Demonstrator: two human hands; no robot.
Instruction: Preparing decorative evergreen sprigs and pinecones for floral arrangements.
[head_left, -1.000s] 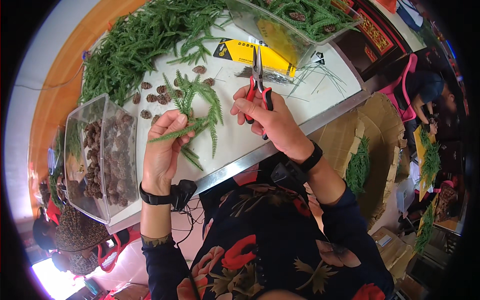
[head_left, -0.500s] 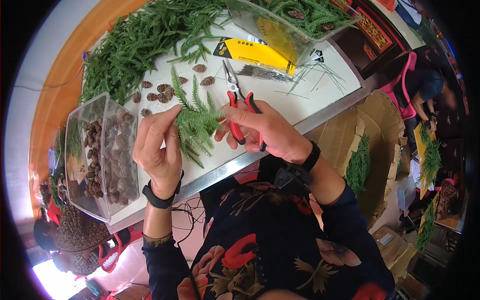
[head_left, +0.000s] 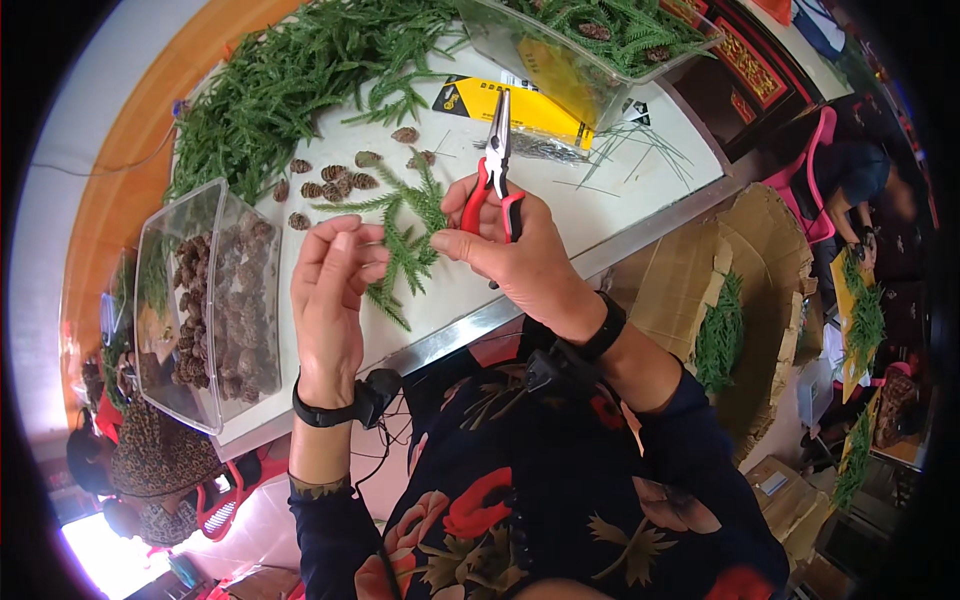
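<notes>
In my right hand (head_left: 525, 240) are long-nose pliers (head_left: 495, 165) with red and black handles, jaws pointing away from me. The thumb and fingers of that same hand also pinch an artificial pine sprig (head_left: 405, 235) at its right side. Its green branches spread leftward over the white table. My left hand (head_left: 335, 265) is beside the sprig, its fingers loosely bent and apart, with nothing visible in them; whether a fingertip touches the needles I cannot tell. Several small brown pine cones (head_left: 335, 185) lie just beyond.
A clear bin (head_left: 215, 310) of pine cones stands at the left. Green sprigs (head_left: 290, 90) are heaped at the back. Another clear bin (head_left: 600, 85), yellow packaging (head_left: 500, 100) and loose green wires (head_left: 640, 155) occupy the far right. A cardboard box (head_left: 660, 290) stands beside the table; another person (head_left: 850, 180) sits beyond.
My left hand has let go of the sprig and drawn slightly away. The sprig has turned in my right hand, and the pliers now stand more upright, farther right.
</notes>
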